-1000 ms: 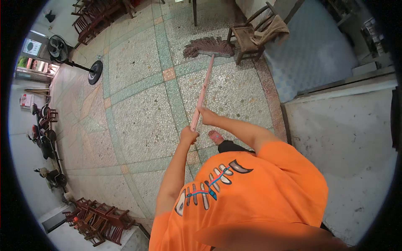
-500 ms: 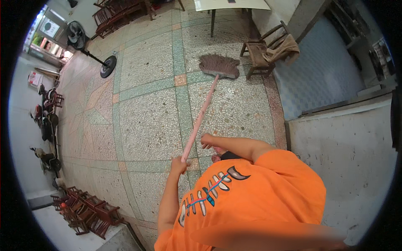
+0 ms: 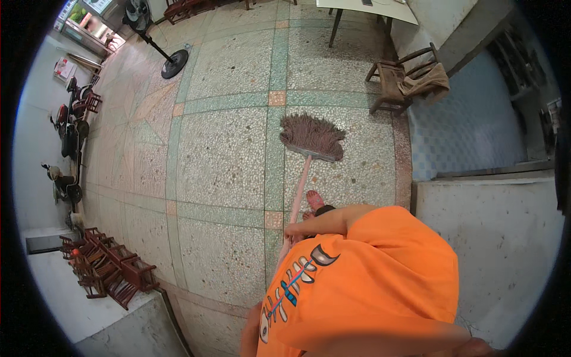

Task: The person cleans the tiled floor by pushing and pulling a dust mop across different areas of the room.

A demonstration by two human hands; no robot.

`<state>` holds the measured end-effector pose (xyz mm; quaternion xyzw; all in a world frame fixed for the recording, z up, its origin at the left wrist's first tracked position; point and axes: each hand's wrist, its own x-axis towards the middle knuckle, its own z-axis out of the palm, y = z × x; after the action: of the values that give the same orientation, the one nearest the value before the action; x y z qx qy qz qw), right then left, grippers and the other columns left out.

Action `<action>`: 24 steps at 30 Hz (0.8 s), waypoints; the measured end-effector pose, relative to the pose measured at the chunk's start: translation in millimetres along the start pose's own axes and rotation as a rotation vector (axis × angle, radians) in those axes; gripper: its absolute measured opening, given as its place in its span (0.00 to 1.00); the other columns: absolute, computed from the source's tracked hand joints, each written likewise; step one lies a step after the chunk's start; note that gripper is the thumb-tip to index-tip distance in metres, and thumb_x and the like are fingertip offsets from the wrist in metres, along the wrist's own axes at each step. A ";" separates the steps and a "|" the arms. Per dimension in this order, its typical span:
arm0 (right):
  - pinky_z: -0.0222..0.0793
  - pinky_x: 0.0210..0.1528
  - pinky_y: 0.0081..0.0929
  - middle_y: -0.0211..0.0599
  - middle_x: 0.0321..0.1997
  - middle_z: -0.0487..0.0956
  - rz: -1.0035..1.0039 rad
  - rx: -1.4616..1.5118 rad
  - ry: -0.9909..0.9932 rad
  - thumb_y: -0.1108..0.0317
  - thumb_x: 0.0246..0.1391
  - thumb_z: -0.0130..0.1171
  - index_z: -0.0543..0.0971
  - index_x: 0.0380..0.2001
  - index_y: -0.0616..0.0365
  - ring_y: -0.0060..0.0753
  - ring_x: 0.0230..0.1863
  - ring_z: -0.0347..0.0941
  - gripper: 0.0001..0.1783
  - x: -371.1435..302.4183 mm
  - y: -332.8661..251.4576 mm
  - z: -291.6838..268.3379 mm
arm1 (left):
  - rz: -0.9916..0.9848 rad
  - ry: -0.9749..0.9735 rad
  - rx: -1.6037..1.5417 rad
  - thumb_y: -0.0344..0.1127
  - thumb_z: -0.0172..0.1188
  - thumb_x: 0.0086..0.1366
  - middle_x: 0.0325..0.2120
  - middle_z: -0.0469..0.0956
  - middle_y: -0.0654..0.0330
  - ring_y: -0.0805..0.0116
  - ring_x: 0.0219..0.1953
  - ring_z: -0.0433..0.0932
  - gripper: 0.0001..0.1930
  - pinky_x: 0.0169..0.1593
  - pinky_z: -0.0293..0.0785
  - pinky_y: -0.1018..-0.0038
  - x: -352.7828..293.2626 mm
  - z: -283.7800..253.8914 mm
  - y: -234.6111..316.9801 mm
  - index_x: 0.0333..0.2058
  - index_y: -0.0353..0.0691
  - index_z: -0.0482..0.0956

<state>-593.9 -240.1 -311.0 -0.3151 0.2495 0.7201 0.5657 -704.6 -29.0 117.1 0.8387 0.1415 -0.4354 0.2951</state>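
Note:
A mop [image 3: 311, 135] with a shaggy grey-brown head lies on the speckled floor ahead of me. Its long pink handle [image 3: 301, 191] slopes back toward my body, and the near end goes out of sight by my orange shirt. Partway along the handle, my right hand [image 3: 291, 231] is closed round it. Only part of my left arm shows at the lower edge; my left hand is hidden by the shirt. My bare feet [image 3: 314, 201] stand just right of the handle.
A wooden chair [image 3: 389, 86] with a cloth on it stands ahead right, near a pale table [image 3: 372, 11]. A standing fan [image 3: 174, 64] is far left. Stacked wooden chairs [image 3: 113, 265] and parked two-wheelers [image 3: 70, 143] line the left. A low grey wall [image 3: 476, 238] runs along the right.
The mop head has come nearer to my feet as the handle moved back. My right hand, apart from the handle before, now grips it. My left hand has gone out of sight behind the shirt.

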 end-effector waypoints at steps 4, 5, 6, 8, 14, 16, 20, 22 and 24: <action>0.45 0.20 0.30 0.32 0.17 0.52 -0.216 -0.125 0.258 0.72 0.46 0.50 0.58 0.20 0.59 0.28 0.19 0.50 0.11 -117.6 -14.1 96.2 | -0.015 0.035 -0.011 0.44 0.52 0.50 0.25 0.74 0.46 0.55 0.30 0.75 0.18 0.32 0.67 0.66 19.7 31.1 -47.5 0.28 0.31 0.74; 0.55 0.21 0.35 0.42 0.21 0.59 -0.195 0.008 0.318 0.74 0.41 0.49 0.60 0.29 0.66 0.36 0.19 0.58 0.12 -117.4 -10.8 95.6 | -0.006 0.038 0.008 0.44 0.52 0.50 0.25 0.74 0.46 0.55 0.30 0.75 0.18 0.32 0.67 0.67 23.6 31.5 -50.8 0.28 0.31 0.73; 0.64 0.21 0.40 0.53 0.25 0.66 -0.167 0.140 0.377 0.75 0.36 0.49 0.62 0.38 0.73 0.44 0.19 0.66 0.21 -115.6 -9.7 95.2 | -0.001 0.038 0.022 0.44 0.52 0.50 0.24 0.74 0.46 0.55 0.30 0.75 0.18 0.32 0.67 0.67 27.1 30.7 -57.5 0.28 0.31 0.73; 0.63 0.20 0.39 0.52 0.23 0.65 -0.214 0.102 0.378 0.76 0.36 0.48 0.62 0.37 0.72 0.42 0.18 0.64 0.20 -108.3 -10.2 86.2 | 0.006 0.040 0.051 0.43 0.52 0.50 0.24 0.74 0.46 0.56 0.30 0.75 0.18 0.31 0.67 0.67 32.5 31.0 -73.5 0.28 0.31 0.73; 0.59 0.14 0.33 0.46 0.15 0.63 -0.412 0.029 0.364 0.76 0.37 0.48 0.62 0.30 0.68 0.35 0.11 0.58 0.13 -112.1 -24.2 65.9 | -0.001 0.031 0.123 0.43 0.53 0.50 0.23 0.74 0.47 0.58 0.28 0.75 0.17 0.30 0.67 0.68 42.9 34.3 -111.8 0.28 0.31 0.73; 0.59 0.14 0.32 0.44 0.15 0.63 -0.455 0.126 0.349 0.76 0.37 0.49 0.65 0.24 0.66 0.34 0.11 0.59 0.08 -133.4 -44.3 51.0 | 0.008 0.024 0.154 0.43 0.53 0.50 0.23 0.74 0.47 0.58 0.28 0.75 0.17 0.30 0.68 0.68 62.3 33.0 -106.4 0.28 0.30 0.73; 0.60 0.12 0.30 0.43 0.13 0.66 -0.437 0.382 0.402 0.76 0.35 0.50 0.66 0.16 0.64 0.35 0.11 0.63 0.04 -169.0 -87.5 17.7 | 0.038 -0.001 0.231 0.42 0.54 0.49 0.23 0.75 0.47 0.59 0.27 0.75 0.17 0.30 0.68 0.68 153.9 10.4 8.8 0.28 0.30 0.73; 0.61 0.11 0.30 0.42 0.14 0.67 -0.447 0.385 0.537 0.76 0.35 0.51 0.67 0.16 0.65 0.35 0.11 0.64 0.04 -192.6 -115.1 -0.5 | 0.057 -0.014 0.272 0.42 0.54 0.49 0.23 0.75 0.48 0.60 0.27 0.75 0.17 0.29 0.68 0.69 183.8 5.9 36.5 0.28 0.30 0.73; 0.63 0.11 0.29 0.43 0.14 0.68 -0.599 0.539 0.497 0.75 0.35 0.51 0.68 0.16 0.64 0.36 0.10 0.64 0.04 -223.7 -143.2 -21.8 | 0.069 -0.027 0.300 0.42 0.54 0.49 0.22 0.75 0.48 0.60 0.27 0.76 0.17 0.29 0.68 0.69 194.3 -3.9 77.2 0.28 0.30 0.73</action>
<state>-414.9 -369.1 -161.5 -0.3781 0.4533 0.3375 0.7332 -551.1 -91.1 -10.5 0.8717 0.0419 -0.4526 0.1831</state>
